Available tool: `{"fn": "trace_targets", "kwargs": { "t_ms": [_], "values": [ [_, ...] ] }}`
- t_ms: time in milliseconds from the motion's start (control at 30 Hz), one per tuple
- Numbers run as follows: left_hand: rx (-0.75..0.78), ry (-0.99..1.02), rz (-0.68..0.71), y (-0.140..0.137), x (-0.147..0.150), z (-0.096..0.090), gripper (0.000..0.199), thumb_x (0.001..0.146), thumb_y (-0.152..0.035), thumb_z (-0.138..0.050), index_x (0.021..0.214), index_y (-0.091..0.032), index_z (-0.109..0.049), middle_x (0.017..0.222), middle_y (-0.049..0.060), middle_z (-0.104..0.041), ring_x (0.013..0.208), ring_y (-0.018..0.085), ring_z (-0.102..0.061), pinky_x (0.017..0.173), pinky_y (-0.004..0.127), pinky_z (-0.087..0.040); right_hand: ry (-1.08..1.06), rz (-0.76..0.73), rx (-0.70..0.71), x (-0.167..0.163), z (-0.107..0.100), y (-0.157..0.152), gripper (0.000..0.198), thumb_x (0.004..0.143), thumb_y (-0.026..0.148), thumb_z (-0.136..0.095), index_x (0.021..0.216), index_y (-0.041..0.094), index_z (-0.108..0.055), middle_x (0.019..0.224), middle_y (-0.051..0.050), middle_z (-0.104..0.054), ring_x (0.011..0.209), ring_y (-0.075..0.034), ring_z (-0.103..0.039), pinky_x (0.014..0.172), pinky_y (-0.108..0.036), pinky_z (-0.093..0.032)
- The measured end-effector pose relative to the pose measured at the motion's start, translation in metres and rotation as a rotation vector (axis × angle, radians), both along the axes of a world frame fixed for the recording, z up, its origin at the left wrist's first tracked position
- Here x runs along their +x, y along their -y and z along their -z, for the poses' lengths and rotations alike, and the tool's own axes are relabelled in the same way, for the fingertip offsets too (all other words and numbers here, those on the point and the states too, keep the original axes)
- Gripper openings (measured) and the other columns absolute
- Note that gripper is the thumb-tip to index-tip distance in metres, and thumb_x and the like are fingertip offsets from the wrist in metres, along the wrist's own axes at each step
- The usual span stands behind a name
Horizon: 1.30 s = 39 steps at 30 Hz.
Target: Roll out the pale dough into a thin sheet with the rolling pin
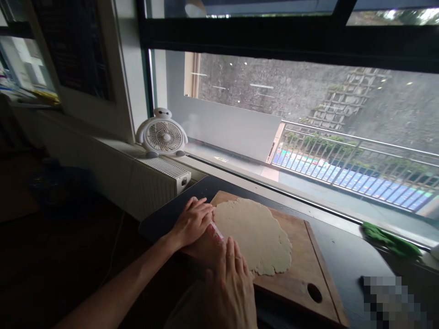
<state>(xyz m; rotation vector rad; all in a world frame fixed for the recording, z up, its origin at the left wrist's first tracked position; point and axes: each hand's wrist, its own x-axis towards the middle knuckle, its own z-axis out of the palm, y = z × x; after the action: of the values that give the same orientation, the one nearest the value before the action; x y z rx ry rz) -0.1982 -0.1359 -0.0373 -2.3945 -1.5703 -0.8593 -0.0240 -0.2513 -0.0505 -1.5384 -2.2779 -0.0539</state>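
Right hand (pixel 233 284) and left hand (pixel 195 221) lie flat, grip unclenched, over a roller (pixel 216 232); dough (pixel 250 234) on board (pixel 305 253), table (pixel 350 249) by window (pixel 281 42).

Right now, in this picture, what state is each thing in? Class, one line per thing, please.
Dough: flattened, ragged-edged.
Patterned roller: lying along the dough's left side, partly hidden by the hands.
Left hand: palm down, fingers extended.
Right hand: palm down, fingers extended.
Wooden board: flat, partly covered.
Fan: upright; whether running, cannot tell.
Green cloth: crumpled.
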Motion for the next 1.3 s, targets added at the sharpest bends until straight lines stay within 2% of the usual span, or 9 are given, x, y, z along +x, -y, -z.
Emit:
{"fn": "trace_targets", "kwargs": {
  "t_ms": [167,300,433,567,700,800,967,1133,1300],
  "values": [
    [0.001,-0.083,-0.065,-0.017,0.030,-0.001,0.038,0.092,-0.031,-0.031,0.116,-0.020,-0.060,0.125,0.005,-0.058,0.128,0.024,-0.037,0.109,0.050,-0.016,-0.004,0.161,-0.083,0.038,-0.020,-0.055,0.052,0.095,0.038,-0.020,0.132,0.010,-0.044,0.139,-0.013,-0.042,0.135,-0.025,-0.024,0.109,-0.043,-0.017],
    [-0.051,-0.138,-0.086,-0.046,0.068,-0.009,0.038,0.092,-0.035,-0.032,0.113,-0.023,-0.061,0.125,0.005,-0.058,0.128,0.025,-0.037,0.109,0.053,-0.014,-0.004,0.233,-0.106,0.069,-0.039,-0.108,0.056,0.095,0.043,-0.019,0.123,0.008,-0.052,0.142,-0.017,-0.036,0.136,-0.030,-0.019,0.106,-0.049,-0.018],
    [-0.127,-0.155,-0.015,-0.052,0.072,-0.007,0.043,0.092,-0.037,-0.030,0.123,-0.021,-0.055,0.135,0.006,-0.048,0.132,0.026,-0.030,0.109,0.051,-0.017,0.006,0.122,-0.130,0.053,-0.027,-0.072,0.052,0.095,0.044,-0.023,0.134,0.016,-0.042,0.143,-0.010,-0.036,0.136,-0.023,-0.020,0.107,-0.041,-0.021],
    [-0.103,-0.115,-0.002,-0.038,0.057,0.001,0.050,0.094,-0.040,-0.025,0.137,-0.018,-0.038,0.144,0.006,-0.036,0.136,0.022,-0.022,0.110,0.044,-0.017,-0.008,0.036,0.038,0.034,-0.016,-0.032,0.052,0.094,0.041,-0.028,0.142,0.021,-0.027,0.145,-0.006,-0.033,0.135,-0.022,-0.023,0.106,-0.039,-0.021],
    [-0.115,-0.132,-0.040,-0.038,0.060,-0.002,0.052,0.093,-0.047,-0.026,0.131,-0.018,-0.046,0.138,0.007,-0.044,0.134,0.025,-0.025,0.110,0.049,-0.013,0.063,0.197,0.091,0.053,-0.023,-0.071,0.045,0.097,0.036,-0.021,0.104,0.017,-0.061,0.109,-0.012,-0.062,0.111,-0.026,-0.048,0.094,-0.041,-0.031],
    [-0.108,-0.143,-0.062,-0.044,0.071,-0.008,0.047,0.093,-0.046,-0.026,0.120,-0.021,-0.055,0.130,0.007,-0.052,0.129,0.027,-0.033,0.108,0.054,-0.014,0.108,0.162,0.098,0.085,-0.034,-0.112,0.048,0.097,0.037,-0.023,0.078,0.017,-0.063,0.081,-0.010,-0.064,0.093,-0.023,-0.053,0.086,-0.037,-0.034],
    [-0.121,-0.168,0.037,-0.044,0.089,-0.012,0.042,0.094,-0.043,-0.027,0.115,-0.022,-0.057,0.127,0.006,-0.056,0.128,0.024,-0.036,0.109,0.051,-0.015,0.165,0.072,0.060,0.149,-0.049,-0.142,0.041,0.095,0.034,-0.034,0.068,0.018,-0.060,0.074,-0.005,-0.062,0.082,-0.017,-0.052,0.078,-0.030,-0.037],
    [-0.273,-0.252,0.060,-0.059,0.106,-0.022,0.044,0.095,-0.041,-0.024,0.111,-0.021,-0.060,0.126,0.008,-0.056,0.127,0.025,-0.039,0.106,0.054,-0.018,0.093,0.147,0.020,0.148,-0.051,-0.178,0.028,0.092,0.037,-0.042,0.098,0.015,-0.059,0.107,-0.008,-0.058,0.095,-0.019,-0.053,0.082,-0.036,-0.042],
    [-0.263,-0.322,0.047,-0.060,0.111,-0.027,0.039,0.093,-0.032,-0.029,0.111,-0.020,-0.061,0.128,0.010,-0.055,0.128,0.028,-0.038,0.104,0.058,-0.021,0.004,0.237,-0.013,0.100,-0.039,-0.191,0.050,0.094,0.048,-0.030,0.129,0.015,-0.042,0.130,-0.014,-0.047,0.118,-0.026,-0.044,0.094,-0.047,-0.036]
  ]
}}
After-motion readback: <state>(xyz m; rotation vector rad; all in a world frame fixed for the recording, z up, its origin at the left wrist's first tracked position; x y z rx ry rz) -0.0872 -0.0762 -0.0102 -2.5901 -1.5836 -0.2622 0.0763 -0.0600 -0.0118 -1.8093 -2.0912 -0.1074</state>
